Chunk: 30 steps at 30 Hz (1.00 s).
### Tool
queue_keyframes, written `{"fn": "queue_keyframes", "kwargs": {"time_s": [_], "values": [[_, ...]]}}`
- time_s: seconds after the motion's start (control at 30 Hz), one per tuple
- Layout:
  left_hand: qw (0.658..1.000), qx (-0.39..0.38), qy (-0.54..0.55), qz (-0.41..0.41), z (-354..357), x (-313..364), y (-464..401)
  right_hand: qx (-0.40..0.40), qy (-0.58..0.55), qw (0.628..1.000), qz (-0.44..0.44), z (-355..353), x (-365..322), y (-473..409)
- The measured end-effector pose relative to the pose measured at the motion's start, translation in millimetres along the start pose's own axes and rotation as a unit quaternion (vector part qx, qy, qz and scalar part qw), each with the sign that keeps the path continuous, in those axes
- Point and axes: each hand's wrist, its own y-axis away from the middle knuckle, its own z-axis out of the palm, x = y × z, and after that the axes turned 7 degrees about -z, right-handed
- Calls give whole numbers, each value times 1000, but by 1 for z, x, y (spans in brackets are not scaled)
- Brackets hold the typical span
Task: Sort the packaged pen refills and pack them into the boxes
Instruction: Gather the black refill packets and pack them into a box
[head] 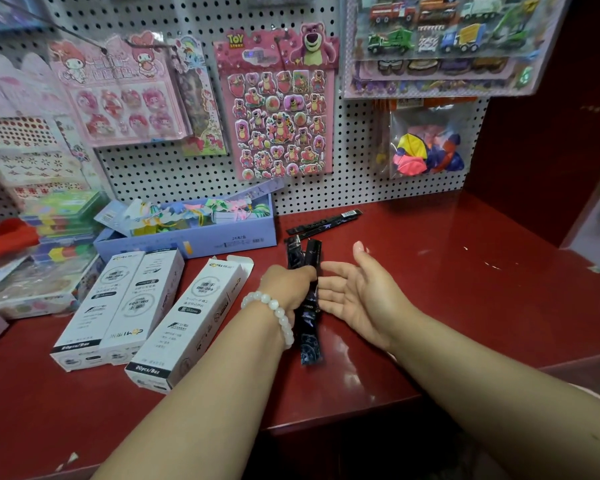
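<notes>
Status: early to mid, by my read. Nothing visibly packed; box contents can't be seen from here.

Red bench, glossy, scuffed. White pegboard behind it with sticker sheets, toy-truck cards, a bag of balloons. Red wall on the right.

Blue tray of coloured bits at far left-centre, stacked stationery further left.

Three white refill boxes lie left of the hands: a closed pair side by side, and the nearest box with its far-end flap open, likely the one being filled.

Left hand, bead bracelet at the wrist, fingers curled round a bundle of dark refill packets at centre; the bundle stands tilted, low end on the bench. Right hand just beside it, palm up, fingers spread and relaxed, holding nothing.

Left to do: two loose packets lying far of the hands, plus getting the bundle into the open box.
</notes>
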Motion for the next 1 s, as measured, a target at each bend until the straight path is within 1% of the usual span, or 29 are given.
{"fn": "queue_keyframes", "kwargs": {"time_s": [0.07, 0.13, 0.2, 0.23, 0.27, 0.33, 0.37, 0.43, 0.53, 0.67, 0.7, 0.77, 0.8, 0.83, 0.87, 0.93, 1.0], "values": [[1000, -17, 7, -4, -3, -1, -3, 0, 52, 998, -24, 0, 0, -3], [999, -22, 38, 0, -6, -3, -5, 14, 128, 990, -62, 0, -3, -9], [997, -32, 71, -1, -10, -6, -9, 40, 234, 966, -103, -7, -8, -25], [995, -45, 94, -1, -12, -9, -9, 52, 299, 945, -122, -13, -12, -38], [991, -61, 123, -2, -13, -11, -8, 68, 372, 915, -141, -21, -15, -53], [981, -89, 170, -7, -16, -17, -11, 98, 505, 840, -174, -33, -24, -84], [978, -95, 184, -3, -17, -19, -12, 103, 558, 804, -178, -37, -27, -99], [975, -106, 194, 15, -19, -24, -14, 102, 637, 744, -174, -40, -34, -126], [970, -113, 212, 29, -23, -26, -15, 49, 718, 678, -149, -39, -39, -156], [963, -135, 234, 16, -27, -26, -18, -20, 800, 600, -20, -38, -38, -175], [961, -140, 239, 12, -28, -27, -20, -26, 814, 580, -5, -38, -38, -177], [956, -153, 250, 3, -29, -26, -23, -10, 835, 549, -28, -39, -38, -176], [955, -159, 251, -3, -29, -26, -23, 1, 834, 550, -52, -38, -40, -174], [954, -164, 250, -9, -29, -27, -24, 6, 821, 566, -71, -39, -41, -172], [954, -167, 249, -13, -30, -27, -24, 4, 803, 590, -80, -39, -42, -170], [952, -168, 257, -12, -30, -28, -24, 3, 775, 628, -70, -39, -43, -163], [948, -169, 271, -10, -30, -29, -24, 8, 760, 648, -52, -39, -43, -154]]}}
